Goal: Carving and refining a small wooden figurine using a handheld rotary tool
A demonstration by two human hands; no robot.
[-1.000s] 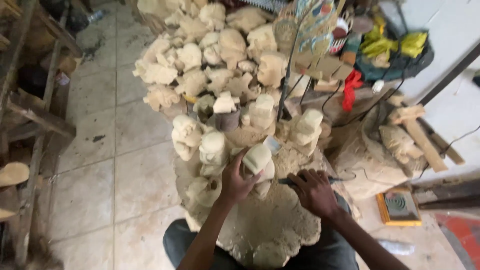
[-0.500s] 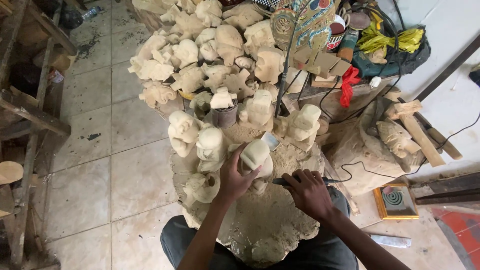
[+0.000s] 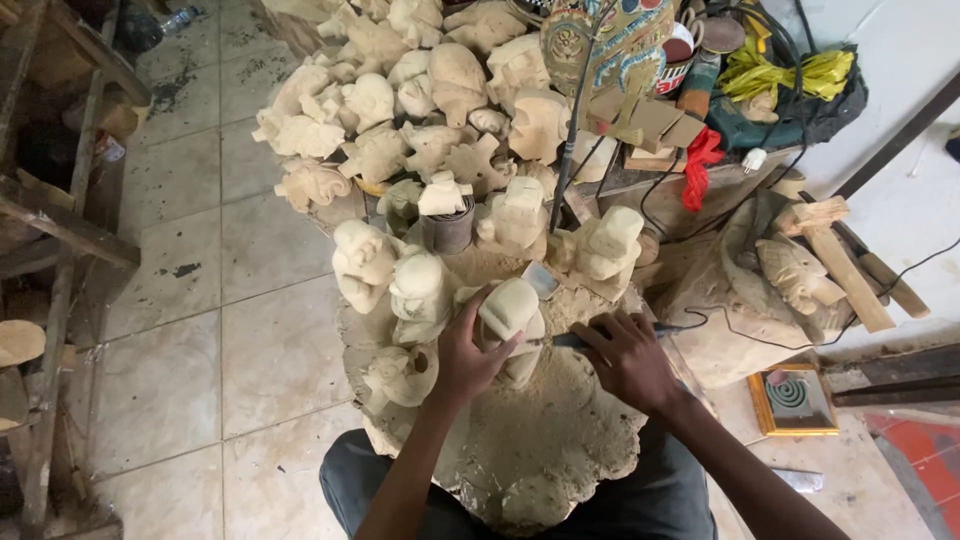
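My left hand grips a pale, unpainted wooden carving standing on a sawdust-covered wooden stump. My right hand is closed around a thin dark rotary tool whose tip touches the carving's right side. A black cable runs from the tool off to the right. Both forearms reach in from the bottom of the view, over my dark trousers.
Several rough pale carvings are heaped behind and on the stump, with a small dark cup among them. A painted mask, green and red cloth, wooden mallets and a framed coil lie right. Tiled floor and wooden racks are left.
The view has shifted slightly closer and downward. Both hands stay on the carving and tool, with the right hand nudged a little along the carving's side.
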